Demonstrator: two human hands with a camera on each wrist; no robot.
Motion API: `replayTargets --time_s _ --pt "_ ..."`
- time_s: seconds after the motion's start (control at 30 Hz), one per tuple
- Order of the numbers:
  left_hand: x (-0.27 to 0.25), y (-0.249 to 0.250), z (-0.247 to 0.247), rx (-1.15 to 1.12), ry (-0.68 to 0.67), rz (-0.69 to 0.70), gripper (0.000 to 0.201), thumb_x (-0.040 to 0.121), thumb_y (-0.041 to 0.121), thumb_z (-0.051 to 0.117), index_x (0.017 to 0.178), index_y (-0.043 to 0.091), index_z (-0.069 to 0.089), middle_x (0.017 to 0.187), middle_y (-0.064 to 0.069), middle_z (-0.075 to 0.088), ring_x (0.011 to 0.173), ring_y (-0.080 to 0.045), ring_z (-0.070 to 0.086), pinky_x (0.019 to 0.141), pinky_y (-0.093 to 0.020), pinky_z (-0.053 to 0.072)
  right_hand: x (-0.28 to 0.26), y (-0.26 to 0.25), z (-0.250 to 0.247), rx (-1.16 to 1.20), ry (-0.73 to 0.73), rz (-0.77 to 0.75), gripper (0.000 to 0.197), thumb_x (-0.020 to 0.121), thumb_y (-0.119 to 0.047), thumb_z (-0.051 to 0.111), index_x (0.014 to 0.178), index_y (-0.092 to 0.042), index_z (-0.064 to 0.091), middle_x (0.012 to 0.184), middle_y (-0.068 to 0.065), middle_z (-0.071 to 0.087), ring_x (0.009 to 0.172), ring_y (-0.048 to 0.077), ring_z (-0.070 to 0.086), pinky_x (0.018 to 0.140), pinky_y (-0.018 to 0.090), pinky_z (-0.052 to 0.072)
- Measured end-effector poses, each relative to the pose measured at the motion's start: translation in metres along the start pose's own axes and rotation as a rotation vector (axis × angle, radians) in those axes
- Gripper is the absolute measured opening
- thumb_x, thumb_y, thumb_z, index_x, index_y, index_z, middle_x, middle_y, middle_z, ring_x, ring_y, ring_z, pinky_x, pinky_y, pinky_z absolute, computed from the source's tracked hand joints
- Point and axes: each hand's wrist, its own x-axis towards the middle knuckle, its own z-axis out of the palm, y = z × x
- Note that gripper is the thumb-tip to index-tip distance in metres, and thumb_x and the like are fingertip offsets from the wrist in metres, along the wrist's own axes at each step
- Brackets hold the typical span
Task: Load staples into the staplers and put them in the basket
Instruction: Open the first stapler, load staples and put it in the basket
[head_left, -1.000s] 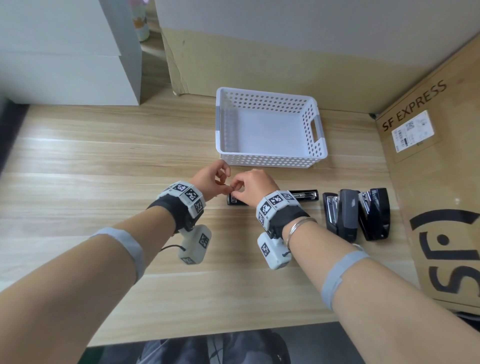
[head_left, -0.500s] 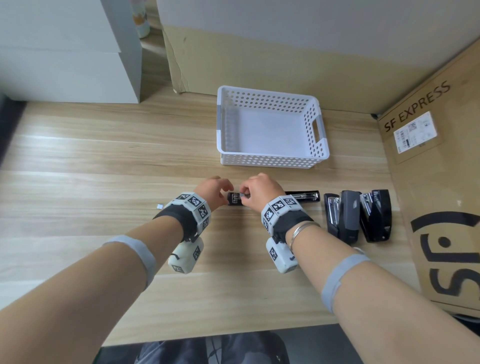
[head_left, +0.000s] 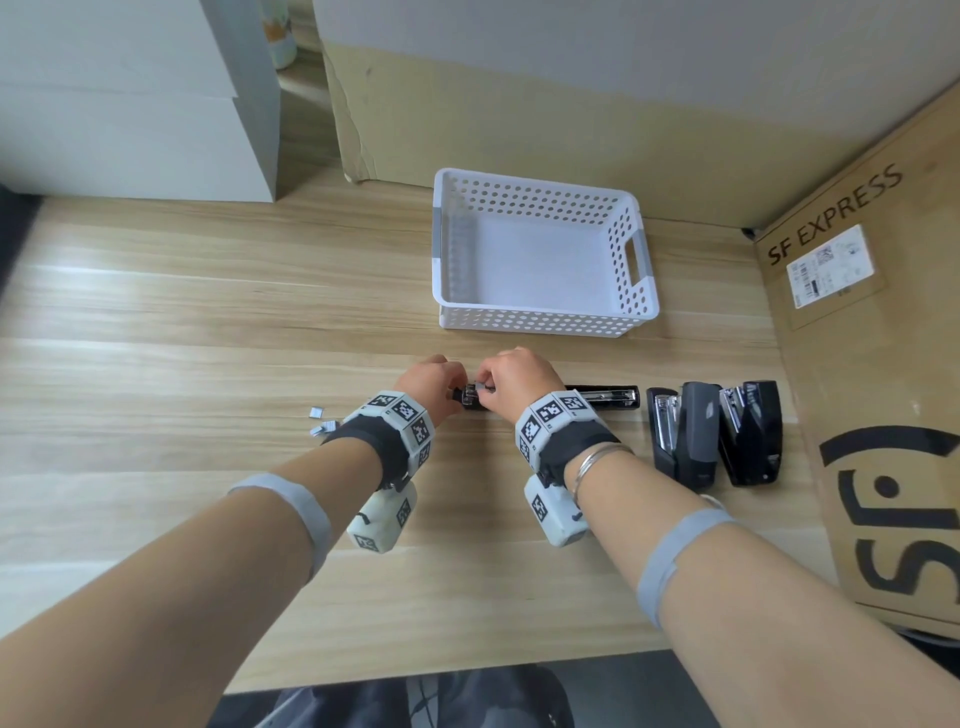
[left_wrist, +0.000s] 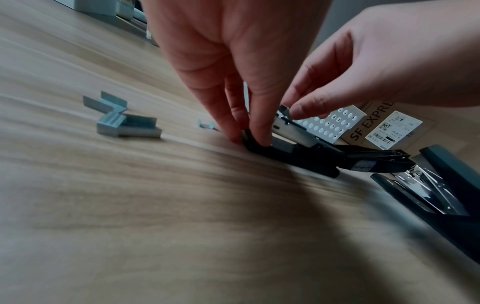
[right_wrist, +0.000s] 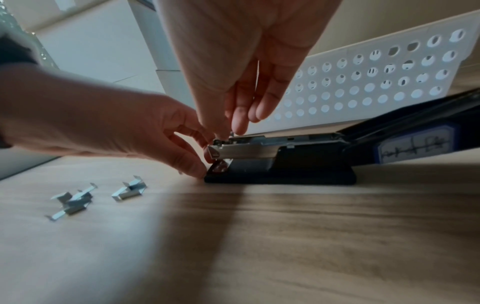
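Observation:
An opened black stapler (head_left: 608, 397) lies flat on the wooden table, its silver magazine (right_wrist: 246, 149) raised a little off the base. My left hand (head_left: 458, 399) pinches the front end of the black base (left_wrist: 259, 144) and holds it down. Just right of it, my right hand (head_left: 483, 389) pinches what looks like a small grey strip of staples (head_left: 480, 387) at the magazine's front tip. Loose staple strips (head_left: 322, 422) (left_wrist: 127, 123) (right_wrist: 72, 202) lie left of my left wrist. The white perforated basket (head_left: 545, 319) stands behind the hands with nothing inside.
Two more black staplers (head_left: 685, 436) (head_left: 750, 431) lie opened to the right of the first. A tall "SF EXPRESS" cardboard box (head_left: 883, 364) walls the right side, white boxes (head_left: 130, 104) stand at the back left, and cardboard lines the back.
Both hands have dropped from just above the table onto the stapler's front end. The left now holds the base and the right brings the grey strip to the magazine.

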Motion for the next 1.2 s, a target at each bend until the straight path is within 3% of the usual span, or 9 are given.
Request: replayTargets --time_s 0.97,1.2 --pt "0.003 -0.001 0.001 0.016 0.001 0.002 0.027 0.079 0.007 0.063 0.106 0.007 0.061 0.112 -0.013 0.058 0.103 -0.029 0.058 0.089 -0.037 0.049 -0.003 -0.003 0.000 0.012 -0.024 0.001 0.022 0.091 -0.019 0.052 0.101 -0.016 0.071 0.103 0.005 0.071 0.102 0.024 0.061 0.087 0.033 0.052" --pt "0.003 -0.002 0.002 0.015 -0.001 0.001 0.027 0.079 0.008 0.065 0.106 0.008 0.061 0.113 -0.012 0.057 0.102 -0.029 0.059 0.089 -0.038 0.049 0.007 0.000 -0.004 0.105 -0.107 0.066 0.019 0.093 -0.020 0.057 0.103 -0.016 0.072 0.107 0.005 0.071 0.104 0.024 0.062 0.090 0.032 0.051"
